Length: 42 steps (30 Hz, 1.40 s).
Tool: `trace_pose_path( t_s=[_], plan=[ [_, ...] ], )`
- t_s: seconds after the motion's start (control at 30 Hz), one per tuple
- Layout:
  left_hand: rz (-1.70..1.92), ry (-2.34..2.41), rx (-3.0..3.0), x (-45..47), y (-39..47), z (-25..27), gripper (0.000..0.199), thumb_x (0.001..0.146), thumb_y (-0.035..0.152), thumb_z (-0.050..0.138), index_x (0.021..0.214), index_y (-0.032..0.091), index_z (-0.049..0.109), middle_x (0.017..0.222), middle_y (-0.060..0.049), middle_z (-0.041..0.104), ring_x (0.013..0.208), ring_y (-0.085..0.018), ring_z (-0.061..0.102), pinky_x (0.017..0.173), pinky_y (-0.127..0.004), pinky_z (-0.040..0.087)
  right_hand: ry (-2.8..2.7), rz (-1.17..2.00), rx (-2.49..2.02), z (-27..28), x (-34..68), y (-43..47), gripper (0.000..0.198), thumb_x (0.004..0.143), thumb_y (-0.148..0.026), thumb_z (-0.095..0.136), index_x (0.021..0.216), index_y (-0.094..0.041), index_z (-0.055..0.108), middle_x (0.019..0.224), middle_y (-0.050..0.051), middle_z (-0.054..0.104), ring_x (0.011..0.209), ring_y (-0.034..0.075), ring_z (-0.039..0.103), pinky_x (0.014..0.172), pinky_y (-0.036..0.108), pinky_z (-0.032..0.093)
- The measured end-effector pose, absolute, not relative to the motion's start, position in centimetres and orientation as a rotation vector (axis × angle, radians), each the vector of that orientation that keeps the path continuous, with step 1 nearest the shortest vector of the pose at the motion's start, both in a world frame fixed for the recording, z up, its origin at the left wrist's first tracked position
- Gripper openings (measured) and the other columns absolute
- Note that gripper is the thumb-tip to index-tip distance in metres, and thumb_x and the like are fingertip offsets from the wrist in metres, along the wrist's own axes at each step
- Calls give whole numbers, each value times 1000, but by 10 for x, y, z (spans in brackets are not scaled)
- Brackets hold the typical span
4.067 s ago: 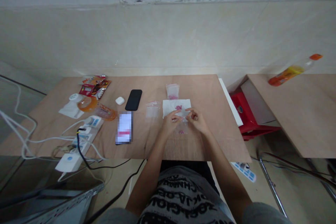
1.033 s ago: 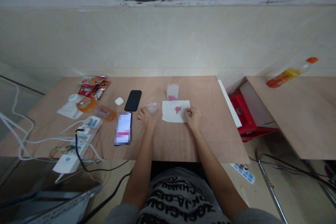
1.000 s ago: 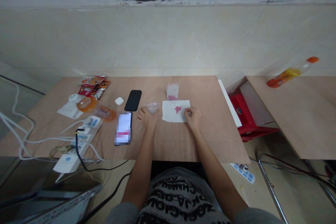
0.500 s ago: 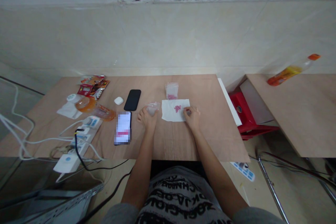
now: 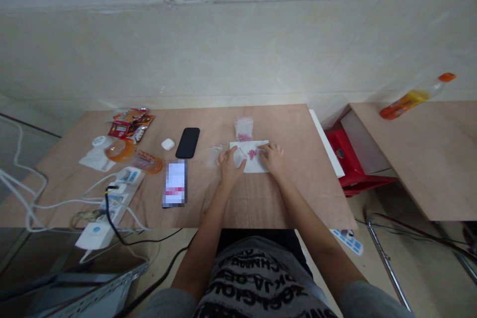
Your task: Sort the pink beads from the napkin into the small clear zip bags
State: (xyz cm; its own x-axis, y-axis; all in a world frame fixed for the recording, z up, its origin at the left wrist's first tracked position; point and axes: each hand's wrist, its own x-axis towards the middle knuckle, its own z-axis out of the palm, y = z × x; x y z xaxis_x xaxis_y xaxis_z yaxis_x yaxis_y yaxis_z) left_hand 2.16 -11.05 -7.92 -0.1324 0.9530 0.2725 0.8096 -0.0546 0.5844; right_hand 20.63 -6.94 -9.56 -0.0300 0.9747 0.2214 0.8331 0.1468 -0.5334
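Observation:
A small heap of pink beads (image 5: 252, 154) lies on a white sheet of paper (image 5: 255, 169). At the paper's left side is my left hand (image 5: 231, 166), thumb and index finger spread apart over the sheet. My right hand (image 5: 274, 159) rests at the right edge, its fingers apart beside the beads. A faint thin line crosses the paper between the hands; I cannot make out what it is. Just behind the sheet lies a clear zip bag (image 5: 244, 129) with pink beads in its bottom. Another clear bag (image 5: 214, 155), flat on the table, is left of my left hand.
Two phones, a black one (image 5: 188, 142) and a lit one (image 5: 175, 183), lie left of my hands near a white case (image 5: 168, 144). Farther left are an orange drink bottle (image 5: 134, 154), snack packets (image 5: 132, 124) and a power strip (image 5: 112, 208) with cables. A red stool (image 5: 345, 159) stands right.
My left hand has left the flat clear bag and moved right onto the paper. My right hand's fingers have spread and shifted slightly up along the paper's edge.

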Motion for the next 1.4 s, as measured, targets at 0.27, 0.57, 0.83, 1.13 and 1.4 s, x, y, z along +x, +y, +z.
trace_pose_path(
  t_s=[0.27,0.57,0.83,1.13,1.4],
  plan=[
    [1100,1794,1851,26,-104,-98,60,79,34,69,133,22,46,117,-8,67,115,-26,55,103,-43,40,-2061,290,-1639,-100,209,-62,29,94,-30,49,113,-31,70,118,10,59,103,28,43,83,41,31],
    [1128,1755,1852,24,-102,-100,56,76,30,72,127,22,50,116,-7,68,112,-25,56,101,-44,43,-2044,302,-1630,-105,209,-61,25,94,-31,50,106,-29,71,117,9,60,105,29,43,84,41,32],
    [1092,1786,1849,25,-102,-101,55,74,30,73,125,24,51,117,-5,68,112,-25,56,103,-43,42,-2039,310,-1637,-106,210,-60,26,94,-33,47,105,-27,70,116,10,60,103,29,43,83,42,33],
    [1110,1752,1878,25,-102,-100,58,73,30,74,126,24,51,117,-7,67,111,-27,57,102,-46,42,-1934,426,-1597,-100,204,-71,25,95,-40,49,102,-28,70,108,7,63,102,26,47,87,41,33],
    [1128,1705,1920,25,-102,-102,60,73,33,74,127,24,50,116,-8,66,112,-26,58,103,-46,42,-1974,559,-1437,-94,192,-77,24,94,-41,52,99,-26,71,104,5,65,102,22,51,90,36,35]
  ],
)
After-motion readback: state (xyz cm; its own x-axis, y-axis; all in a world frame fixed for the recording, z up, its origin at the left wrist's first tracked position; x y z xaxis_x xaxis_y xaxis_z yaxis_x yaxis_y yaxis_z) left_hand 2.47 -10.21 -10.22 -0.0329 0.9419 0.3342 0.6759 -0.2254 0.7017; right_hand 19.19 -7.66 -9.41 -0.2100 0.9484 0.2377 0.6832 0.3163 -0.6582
